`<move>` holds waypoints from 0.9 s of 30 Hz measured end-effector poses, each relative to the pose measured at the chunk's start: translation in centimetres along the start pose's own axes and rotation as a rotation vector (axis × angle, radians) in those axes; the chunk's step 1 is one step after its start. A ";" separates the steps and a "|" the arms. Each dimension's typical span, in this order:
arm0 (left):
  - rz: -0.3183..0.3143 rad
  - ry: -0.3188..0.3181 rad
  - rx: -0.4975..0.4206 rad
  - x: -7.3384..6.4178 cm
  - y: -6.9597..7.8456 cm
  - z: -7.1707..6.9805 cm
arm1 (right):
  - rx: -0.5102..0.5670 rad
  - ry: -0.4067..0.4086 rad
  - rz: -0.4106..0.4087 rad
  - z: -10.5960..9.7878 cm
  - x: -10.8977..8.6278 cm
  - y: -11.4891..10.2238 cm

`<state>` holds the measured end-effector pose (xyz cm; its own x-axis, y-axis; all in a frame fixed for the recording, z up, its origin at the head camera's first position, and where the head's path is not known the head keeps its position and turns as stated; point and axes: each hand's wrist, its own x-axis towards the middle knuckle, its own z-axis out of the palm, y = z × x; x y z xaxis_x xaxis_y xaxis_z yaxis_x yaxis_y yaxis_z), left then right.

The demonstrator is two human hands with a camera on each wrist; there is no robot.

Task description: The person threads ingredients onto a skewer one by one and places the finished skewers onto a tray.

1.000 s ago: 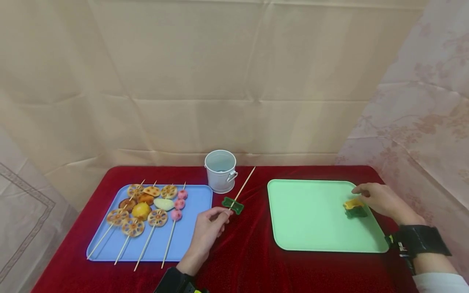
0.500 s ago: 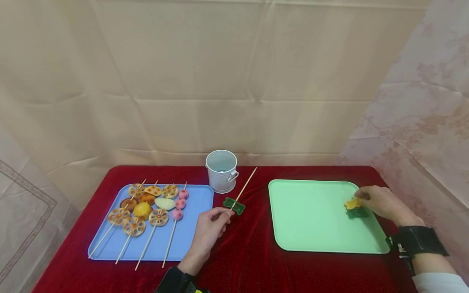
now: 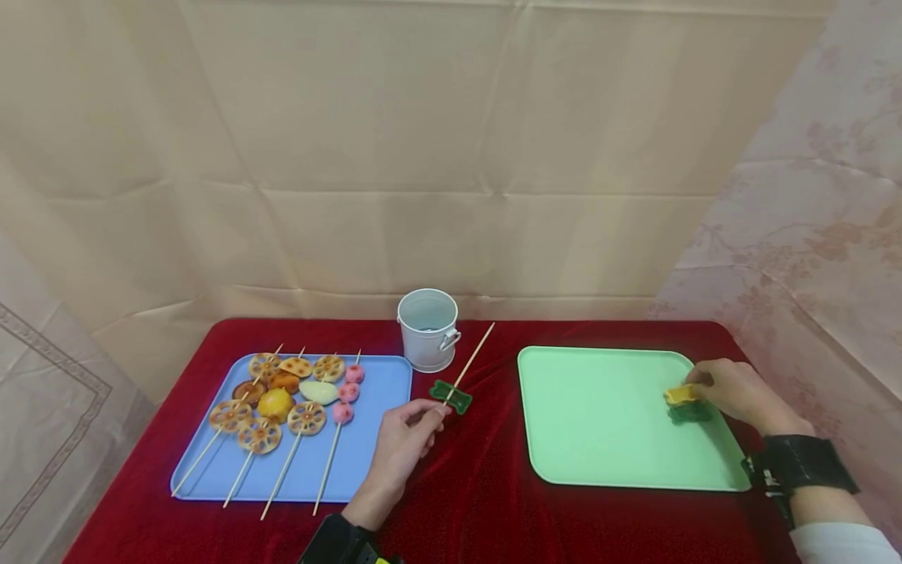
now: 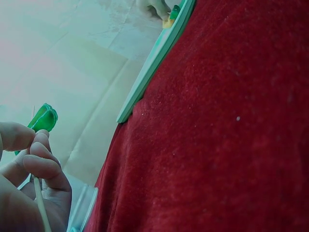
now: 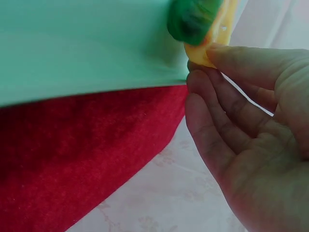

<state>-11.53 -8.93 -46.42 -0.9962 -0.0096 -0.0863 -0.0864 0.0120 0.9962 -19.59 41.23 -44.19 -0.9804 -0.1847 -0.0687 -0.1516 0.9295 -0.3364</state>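
In the head view my left hand [image 3: 403, 445] pinches a wooden skewer [image 3: 474, 354] just below a green pepper piece [image 3: 451, 396] threaded on it. The skewer's bare tip points up and away, to the right. Over the right side of the light green tray [image 3: 599, 423], my right hand [image 3: 743, 398] pinches a yellow pepper piece [image 3: 681, 394] between thumb and fingers. A second green pepper piece [image 3: 690, 411] lies right against the yellow one. The right wrist view shows the thumb on the yellow piece's edge, with the green piece [image 5: 193, 21] beside it.
A blue tray [image 3: 380, 470] on the left holds several loaded skewers with lotus root slices [image 3: 306, 419] and pink balls [image 3: 342, 413]. Behind my left hand stands a small white metal bucket [image 3: 427, 333]. Dark red cloth [image 3: 486, 501] covers the table.
My right hand's fingers have closed onto the yellow pepper piece, which they hovered beside earlier. My left hand and its skewer have stayed nearly still.
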 end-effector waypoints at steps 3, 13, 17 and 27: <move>0.008 -0.004 0.008 0.0 -0.1 0.0 | 0.011 0.018 -0.004 -0.3 -0.2 0.1; 0.010 0.012 -0.020 -0.2 0.0 -0.2 | 0.095 0.081 0.011 -1.1 -0.6 -2.2; 0.006 0.017 -0.024 -0.1 0.0 -0.2 | 0.170 0.085 0.013 -0.9 -0.9 -3.9; -0.004 0.006 -0.011 -0.1 -0.2 -0.2 | 0.375 0.090 0.036 0.3 -0.5 -8.5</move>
<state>-11.42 -9.18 -46.61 -0.9958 -0.0160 -0.0901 -0.0901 0.0010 0.9959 -17.77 33.31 -41.57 -0.9939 -0.1103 -0.0097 -0.0768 0.7502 -0.6567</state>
